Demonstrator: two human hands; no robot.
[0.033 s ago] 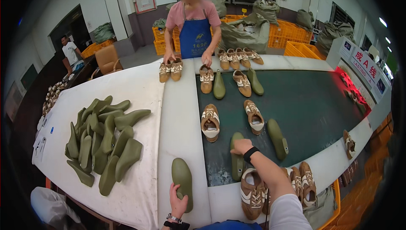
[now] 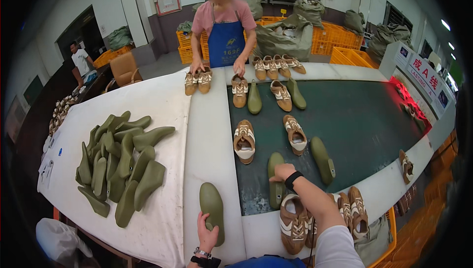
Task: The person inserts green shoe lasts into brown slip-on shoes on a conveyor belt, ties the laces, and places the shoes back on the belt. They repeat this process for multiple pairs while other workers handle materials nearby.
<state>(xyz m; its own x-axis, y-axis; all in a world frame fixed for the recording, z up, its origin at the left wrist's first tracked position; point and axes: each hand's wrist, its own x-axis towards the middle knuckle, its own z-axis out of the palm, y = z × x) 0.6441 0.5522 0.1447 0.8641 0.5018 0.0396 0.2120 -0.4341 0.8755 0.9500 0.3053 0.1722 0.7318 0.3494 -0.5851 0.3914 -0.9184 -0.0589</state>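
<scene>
My left hand (image 2: 207, 232) grips the heel end of a green shoe last (image 2: 211, 201) over the white table edge. My right hand (image 2: 284, 173) is closed round another green shoe last (image 2: 275, 200), which stands on the dark green belt (image 2: 268, 100). Right of that hand lies a third green shoe last (image 2: 322, 159) on the belt. Ahead of it are a brown and white sneaker (image 2: 244, 142) and a second brown sneaker (image 2: 295, 135). Just below my right wrist, a laced brown sneaker (image 2: 294, 226) sits at the belt's near edge, partly overlapped by my forearm.
Left, a heap of green shoe lasts (image 2: 120, 159) lies on a white cloth (image 2: 162, 95). Across the belt a co-worker in a blue apron (image 2: 226, 41) handles sneakers. More sneakers (image 2: 358, 211) line the near right edge. Orange crates (image 2: 352, 57) stand behind.
</scene>
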